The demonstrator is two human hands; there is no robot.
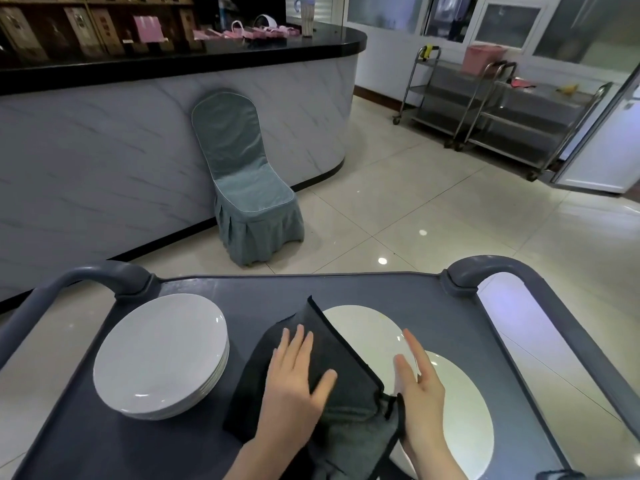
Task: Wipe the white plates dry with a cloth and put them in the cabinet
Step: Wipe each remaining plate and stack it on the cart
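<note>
Both hands are open, fingers straight: the left hand [294,379] presses flat on the cloth [349,403], and the right hand [420,386] is above two overlapping plates [367,334] beside it. Left of the left hand, a stack [159,355] sits on the cart [346,285]

The cart top [398,289] lies bare in a broad strip along its far edge, bounded at both far corners by the raised handles [104,271]. The near left corner is bare too. A stack of plates [159,355] fills the left side, and only a narrow gap separates it from the dark cloth [346,403] in the middle. Two overlapping plates [460,410] take up the right side almost to the right edge.
</note>
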